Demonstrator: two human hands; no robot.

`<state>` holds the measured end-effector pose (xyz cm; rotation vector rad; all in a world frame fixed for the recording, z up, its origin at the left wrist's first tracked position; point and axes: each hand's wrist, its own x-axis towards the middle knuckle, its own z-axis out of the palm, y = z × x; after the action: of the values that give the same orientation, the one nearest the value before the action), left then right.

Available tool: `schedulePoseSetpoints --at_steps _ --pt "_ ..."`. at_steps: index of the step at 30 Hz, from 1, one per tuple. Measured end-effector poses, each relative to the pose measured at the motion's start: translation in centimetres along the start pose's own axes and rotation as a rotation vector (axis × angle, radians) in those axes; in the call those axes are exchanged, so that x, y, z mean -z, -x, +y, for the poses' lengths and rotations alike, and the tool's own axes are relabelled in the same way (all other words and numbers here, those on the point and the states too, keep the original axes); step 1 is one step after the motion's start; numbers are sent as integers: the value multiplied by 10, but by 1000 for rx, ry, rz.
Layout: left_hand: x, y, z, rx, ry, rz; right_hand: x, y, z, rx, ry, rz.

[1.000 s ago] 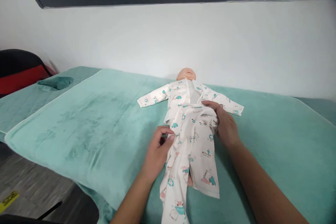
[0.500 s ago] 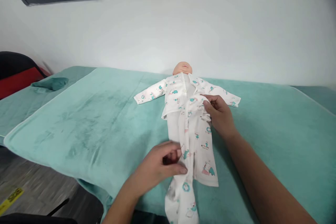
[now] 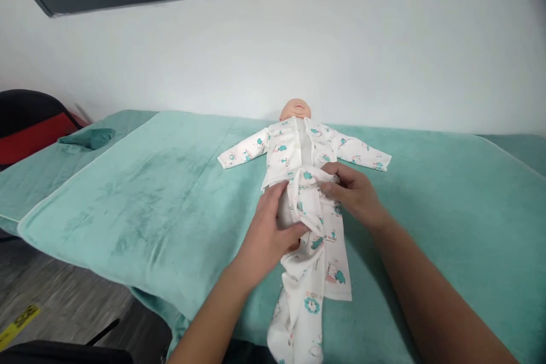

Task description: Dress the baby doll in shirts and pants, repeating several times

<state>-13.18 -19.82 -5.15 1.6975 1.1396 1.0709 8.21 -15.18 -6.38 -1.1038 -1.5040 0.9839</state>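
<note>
A baby doll [image 3: 295, 108] lies face up, wearing an open-fronted white baby shirt [image 3: 280, 151] with a teal and pink print, both sleeves spread outward. Matching baby pants [image 3: 307, 273] lie over its lower body, bunched at the top. One leg trails toward me past the bed edge; the other lies flat at right. My right hand [image 3: 352, 193] pinches the bunched upper part by its right side. My left hand [image 3: 273, 233] is curved around the left side of the pants, thumb over the cloth, some fingertips hidden.
The doll lies on a teal padded cover [image 3: 170, 193] against a white wall [image 3: 239, 57]. A black and red chair [image 3: 34, 128] stands at far left. Grey floor [image 3: 77, 278] with a yellow strip shows at lower left, near a dark object [image 3: 68, 352].
My left hand has moved up from the lower pant leg to the bunched upper part. The right hand has shifted slightly down and left, and the cloth between them has folded over.
</note>
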Motion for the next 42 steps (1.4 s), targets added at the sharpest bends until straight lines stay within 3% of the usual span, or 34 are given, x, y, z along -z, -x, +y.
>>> schedulePoseSetpoints --at_steps 2,4,9,12,14,17,19,23,27,31,33,35,38,40,42 --pt "-2 -11 -1 -23 10 -52 2 0 -1 -6 -46 -96" --pt "-4 -16 -1 -23 47 -109 3 1 -1 -14 -136 -108" --pt "-3 -11 -10 271 399 -225 4 2 1 -42 -419 6" --pt "-5 -10 -15 370 636 -186 8 -8 -7 -72 -363 -38" --pt "-8 -11 -17 375 728 -87 9 -19 -21 -104 -151 -230" --pt "-11 -12 -20 346 815 80 2 -33 -45 -115 252 -653" --pt "-12 -13 -24 338 867 151 -8 -37 -53 -76 353 -774" --pt "-10 -14 -34 357 919 207 -29 -30 -45 -20 143 -582" --pt "-9 -13 -37 345 805 216 -35 -27 -31 -173 -208 -409" --pt "-7 -11 -34 238 724 64 -36 -29 -27 -268 -343 -301" --pt "-7 -11 -32 256 721 -10 -35 -29 -27 -252 -331 -280" --pt "-7 -10 -31 306 741 -21 -33 -28 -28 -205 -314 -335" --pt "-7 -12 -34 311 833 114 -28 -25 -32 -159 -245 -612" --pt "-5 -14 -38 277 904 221 -27 -23 -35 -127 -80 -782" --pt "-3 -16 -41 266 944 245 -27 -21 -36 -91 107 -842"
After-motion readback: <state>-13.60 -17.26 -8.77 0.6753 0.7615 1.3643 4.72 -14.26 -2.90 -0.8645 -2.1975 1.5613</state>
